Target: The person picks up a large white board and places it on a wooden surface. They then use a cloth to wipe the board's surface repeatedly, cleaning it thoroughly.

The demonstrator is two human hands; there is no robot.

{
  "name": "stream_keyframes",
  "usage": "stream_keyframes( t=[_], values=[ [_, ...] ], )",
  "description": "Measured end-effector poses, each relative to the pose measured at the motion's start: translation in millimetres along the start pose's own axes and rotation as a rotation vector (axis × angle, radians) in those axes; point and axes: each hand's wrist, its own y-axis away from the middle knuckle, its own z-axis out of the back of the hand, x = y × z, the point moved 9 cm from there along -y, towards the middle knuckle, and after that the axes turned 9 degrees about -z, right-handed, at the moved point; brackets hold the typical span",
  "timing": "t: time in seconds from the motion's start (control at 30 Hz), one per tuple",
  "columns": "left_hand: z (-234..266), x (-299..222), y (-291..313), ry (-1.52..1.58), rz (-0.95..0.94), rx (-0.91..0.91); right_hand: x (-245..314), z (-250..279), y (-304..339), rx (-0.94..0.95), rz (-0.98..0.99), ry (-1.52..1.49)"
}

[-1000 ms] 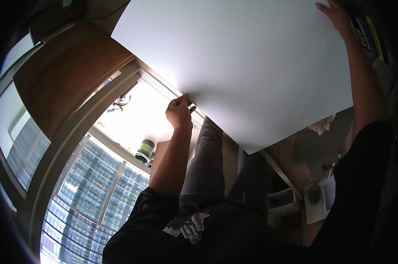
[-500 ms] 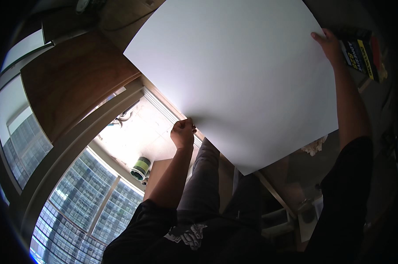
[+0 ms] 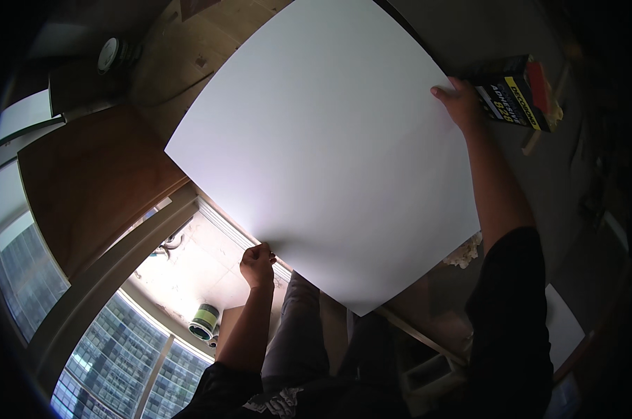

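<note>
A large, plain white sheet (image 3: 323,153) fills the middle of the view, angled with one corner toward me. My left hand (image 3: 258,265) is closed in a pinch at its lower left edge. On the right-hand edge, farther up, my right hand (image 3: 463,106) grips the sheet, thumb on the white face and the other fingers mostly hidden. Just beyond that hand stands a black rectangular can (image 3: 518,94) with yellow and red markings. The sheet covers whatever lies beneath it.
A brown wooden panel (image 3: 99,181) stands at the left, near a large window (image 3: 110,349). A green-banded bucket (image 3: 204,321) sits on the bright floor by my left forearm. Another round can (image 3: 110,56) is at the far left. Crumpled pale material (image 3: 464,251) lies beside the sheet's right edge.
The sheet and both hands now appear lower and farther left, but the surroundings have shifted too, as my view has turned. Both hands keep their places on the sheet.
</note>
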Motion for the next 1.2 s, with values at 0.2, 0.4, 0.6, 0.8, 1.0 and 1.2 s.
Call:
stream_keyframes(
  t=[0.2, 0.4, 0.6, 0.8, 1.0, 1.2],
  values=[
    [-0.4, 1.3, -1.8, -0.02, -0.024, 0.023, 5.4, 3.1, 9.4, -0.041, -0.012, 0.078],
    [2.5, 3.2, -3.1, -0.007, -0.027, 0.035, 0.7, -1.1, 9.6, -0.085, -0.016, -0.005],
    [-4.2, 4.5, -3.0, -0.028, -0.022, 0.058, -13.4, -3.9, 0.1, -0.126, 0.047, -0.055],
    [1.3, 4.1, -5.0, -0.033, -0.023, 0.054, -5.7, -5.6, 3.9, -0.164, 0.075, -0.054],
    [0.4, 0.9, -2.4, -0.046, 0.011, 0.056, -8.8, -12.9, 8.5, -0.184, 0.04, 0.068],
    [-63.6, -121.3, 45.8, -0.517, -1.021, 0.072, 34.0, -22.1, 52.3, -0.441, 0.045, 0.295]
  ],
)
